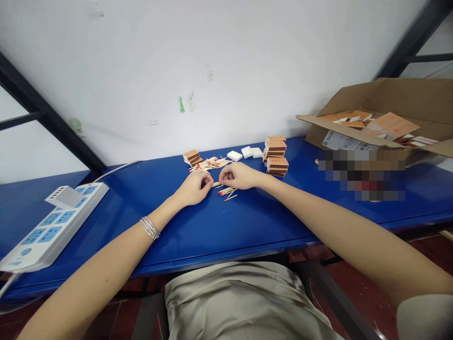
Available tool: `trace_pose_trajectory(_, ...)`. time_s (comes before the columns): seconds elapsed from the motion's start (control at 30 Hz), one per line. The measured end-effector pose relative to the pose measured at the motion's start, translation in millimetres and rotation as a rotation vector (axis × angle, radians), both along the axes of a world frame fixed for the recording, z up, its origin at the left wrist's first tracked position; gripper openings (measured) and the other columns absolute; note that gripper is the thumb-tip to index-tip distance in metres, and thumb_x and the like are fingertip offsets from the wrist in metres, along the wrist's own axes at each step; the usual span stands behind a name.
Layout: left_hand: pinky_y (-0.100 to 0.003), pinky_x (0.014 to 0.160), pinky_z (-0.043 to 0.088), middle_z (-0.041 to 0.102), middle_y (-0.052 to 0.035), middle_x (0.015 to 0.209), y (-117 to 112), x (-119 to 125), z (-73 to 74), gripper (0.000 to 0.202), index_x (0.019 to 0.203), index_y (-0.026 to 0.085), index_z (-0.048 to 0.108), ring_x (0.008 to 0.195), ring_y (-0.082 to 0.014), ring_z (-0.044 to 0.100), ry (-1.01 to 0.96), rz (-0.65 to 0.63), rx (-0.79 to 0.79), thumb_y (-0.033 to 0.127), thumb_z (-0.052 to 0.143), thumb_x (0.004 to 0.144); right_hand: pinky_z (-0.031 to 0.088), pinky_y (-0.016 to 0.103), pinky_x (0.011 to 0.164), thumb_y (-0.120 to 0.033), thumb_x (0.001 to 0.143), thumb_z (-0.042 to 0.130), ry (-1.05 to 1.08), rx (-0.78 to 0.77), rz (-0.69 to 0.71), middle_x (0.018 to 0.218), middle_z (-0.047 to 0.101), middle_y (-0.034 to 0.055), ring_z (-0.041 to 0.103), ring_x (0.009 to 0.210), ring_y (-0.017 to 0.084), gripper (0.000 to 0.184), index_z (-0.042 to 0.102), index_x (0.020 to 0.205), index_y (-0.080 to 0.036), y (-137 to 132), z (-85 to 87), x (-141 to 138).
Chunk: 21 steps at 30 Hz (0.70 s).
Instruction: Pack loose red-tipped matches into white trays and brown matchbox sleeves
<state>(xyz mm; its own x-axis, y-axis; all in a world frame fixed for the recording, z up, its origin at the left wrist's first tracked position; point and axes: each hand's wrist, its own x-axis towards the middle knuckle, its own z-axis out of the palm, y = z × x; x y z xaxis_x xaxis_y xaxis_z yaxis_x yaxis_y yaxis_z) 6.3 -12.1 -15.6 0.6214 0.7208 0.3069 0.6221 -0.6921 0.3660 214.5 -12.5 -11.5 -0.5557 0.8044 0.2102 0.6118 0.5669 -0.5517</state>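
Observation:
Over the blue table, my left hand [196, 187] and my right hand [239, 176] face each other with fingertips pinched. A few matches [215, 184] stretch between them, held at both ends. Just below my right hand lies a small bunch of red-tipped matches [227, 192] on the tabletop. Behind both hands spreads a larger loose heap of matches [211, 164]. White matchbox trays [234, 156] rest near the wall. To their right, brown matchboxes [276, 153] stand in stacks, and a smaller stack of matchboxes [191, 157] sits left of the heap.
An open cardboard box [357, 139] with many matchboxes in it stands at the right. A white power strip [53, 226] with a plugged-in adapter lies on the left of the blue table [198, 236]. A white wall [226, 71] rises behind.

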Motion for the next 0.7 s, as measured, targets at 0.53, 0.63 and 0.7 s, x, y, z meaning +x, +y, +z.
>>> trace_pose_trajectory(0.53,-0.031,0.070,0.046,0.066,-0.0026,0.078,1,0,0.1,0.013,0.082,0.017,0.063,0.066,-0.0144,0.054,-0.010,0.002,-0.011,0.021,0.050,0.081,0.041,0.023,0.061,-0.018,0.073,0.058,0.006,-0.073,0.048,0.070,0.066,0.0027,0.054,0.061,0.011,0.015,0.069,0.080,-0.013,3,0.9,7)
trace_pose_trajectory(0.63,-0.030,0.069,0.045,0.066,-0.0017,0.076,1,0,0.1,0.014,0.082,0.017,0.063,0.062,-0.0132,0.052,-0.014,0.002,-0.012,0.020,0.049,0.082,0.041,0.023,0.062,-0.017,0.073,0.058,0.049,-0.001,0.021,0.072,0.066,0.0029,0.054,0.062,0.010,0.015,0.070,0.081,-0.013,4,-4.0,5)
trace_pose_trajectory(0.7,-0.029,0.068,0.045,0.065,-0.0014,0.075,1,0,0.1,0.014,0.082,0.017,0.063,0.061,-0.0128,0.051,-0.013,0.002,-0.014,0.019,0.050,0.082,0.040,0.023,0.061,-0.016,0.072,0.059,0.049,0.013,0.021,0.072,0.067,0.0029,0.053,0.061,0.010,0.015,0.070,0.082,-0.013,5,-6.4,3)
